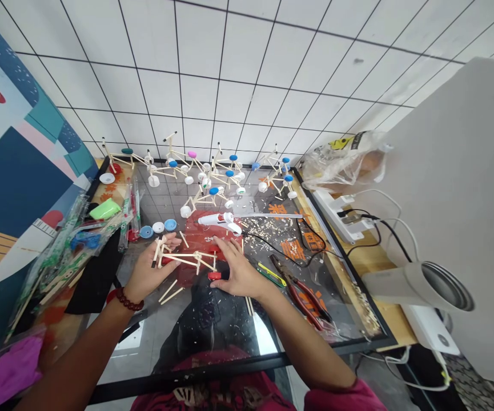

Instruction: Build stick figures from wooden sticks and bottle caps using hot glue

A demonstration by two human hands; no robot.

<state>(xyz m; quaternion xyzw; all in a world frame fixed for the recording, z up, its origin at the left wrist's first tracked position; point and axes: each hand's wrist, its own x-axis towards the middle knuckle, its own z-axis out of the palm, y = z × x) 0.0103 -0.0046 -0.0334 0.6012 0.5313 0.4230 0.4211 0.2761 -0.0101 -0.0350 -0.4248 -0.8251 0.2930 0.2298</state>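
Note:
My left hand [150, 265] grips the left end of an unfinished frame of thin wooden sticks [182, 257], held low over the glass tabletop [268, 348]. My right hand [240, 268] is at the frame's right end, with a red bottle cap [215, 275] resting against its thumb. Its fingers curve forward above the cap. A white hot glue gun [219, 222] lies on a red mat [197, 237] just beyond both hands. Several finished stick models with bottle-cap wheels [212, 188] stand farther ahead.
Loose sticks and wood shavings lie across the glass. Red-handled pliers [302, 297] sit to the right, near a black cable [281, 251]. Packets of parts [73, 251] lie to the left. A power strip [336, 214] and a plastic bag [345, 162] are at the far right.

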